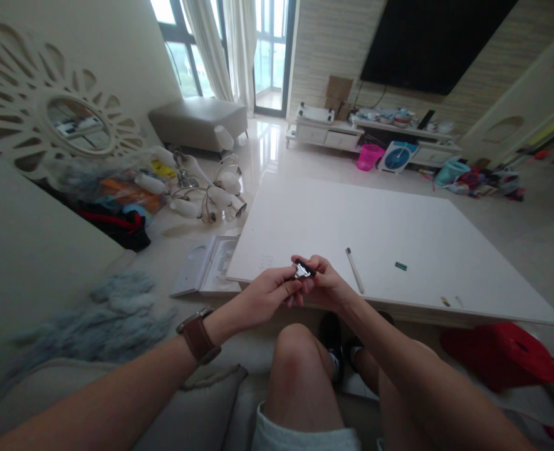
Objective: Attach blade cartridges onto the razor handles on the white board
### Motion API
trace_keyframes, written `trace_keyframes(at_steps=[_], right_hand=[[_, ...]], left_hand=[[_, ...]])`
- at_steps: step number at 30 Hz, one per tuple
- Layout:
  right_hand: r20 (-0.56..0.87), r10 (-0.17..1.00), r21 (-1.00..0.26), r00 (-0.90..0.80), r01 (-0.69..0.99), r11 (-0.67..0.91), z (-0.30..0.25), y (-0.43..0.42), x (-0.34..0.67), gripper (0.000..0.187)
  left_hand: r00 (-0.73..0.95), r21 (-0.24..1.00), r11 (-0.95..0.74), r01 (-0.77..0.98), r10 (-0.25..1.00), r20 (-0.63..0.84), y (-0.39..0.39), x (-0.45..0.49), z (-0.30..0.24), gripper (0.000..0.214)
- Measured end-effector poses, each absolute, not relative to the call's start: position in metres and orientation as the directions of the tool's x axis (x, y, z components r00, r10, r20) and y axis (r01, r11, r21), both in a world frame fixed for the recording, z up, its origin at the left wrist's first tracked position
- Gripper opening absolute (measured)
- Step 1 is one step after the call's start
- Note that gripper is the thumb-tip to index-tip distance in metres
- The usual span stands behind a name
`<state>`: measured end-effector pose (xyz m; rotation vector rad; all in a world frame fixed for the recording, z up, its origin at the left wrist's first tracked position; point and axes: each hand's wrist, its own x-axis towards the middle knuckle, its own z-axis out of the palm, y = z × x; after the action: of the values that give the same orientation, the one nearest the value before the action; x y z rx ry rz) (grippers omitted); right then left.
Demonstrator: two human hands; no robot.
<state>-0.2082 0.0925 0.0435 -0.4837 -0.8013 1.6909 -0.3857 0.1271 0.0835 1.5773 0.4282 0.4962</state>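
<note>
Over the near edge of the white table [324, 219], my two hands meet around a small silver-and-black piece [302, 271], whose exact kind I cannot make out. My left hand [272, 291] pinches its silver part from the left. From the right, my right hand [326, 282] has its fingers closed on the black bar. Some fingertips are hidden behind the piece and each other. Just right of my hands, a slim white stick with a dark tip [355, 270], like a toothbrush, lies on the tabletop. Farther right is a small dark green rectangular piece [401, 266].
An open white box [206, 266] is on the floor left of the table, with a chandelier [206, 188] beyond it. A red stool-like object [497, 354] stands at the near right. Small bits [445, 301] lie by the table's front edge.
</note>
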Motion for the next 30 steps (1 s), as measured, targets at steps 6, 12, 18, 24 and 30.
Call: trace_keyframes(at_steps=[6,12,18,24,30], right_hand=[[0.061,0.960,-0.734,-0.274,-0.664,-0.143,0.0461,0.0928,-0.2086,0.032],[0.092,0.956,-0.730,-0.278,-0.671,-0.125,0.0414,0.0935,-0.2061,0.030],[0.106,0.962,-0.751,-0.253,-0.654,-0.090,0.0409,0.0936,-0.2059,0.024],[0.071,0.965,-0.748,-0.251,-0.654,-0.115,0.0406,0.0932,-0.2074,0.023],[0.038,0.973,-0.754,-0.226,-0.646,-0.120,0.0400,0.0940,-0.2070,0.027]], left_hand=[[0.816,0.997,-0.071,-0.011,0.575,0.049,0.1253,-0.3849,0.0831,0.027],[0.815,0.994,-0.112,-0.010,0.574,0.073,0.1261,-0.3855,0.0830,0.028],[0.809,0.991,-0.132,0.004,0.583,0.074,0.1273,-0.3860,0.0831,0.029],[0.813,0.994,-0.105,0.019,0.581,0.045,0.1270,-0.3863,0.0835,0.029],[0.800,0.992,-0.121,0.035,0.599,0.045,0.1262,-0.3867,0.0831,0.031]])
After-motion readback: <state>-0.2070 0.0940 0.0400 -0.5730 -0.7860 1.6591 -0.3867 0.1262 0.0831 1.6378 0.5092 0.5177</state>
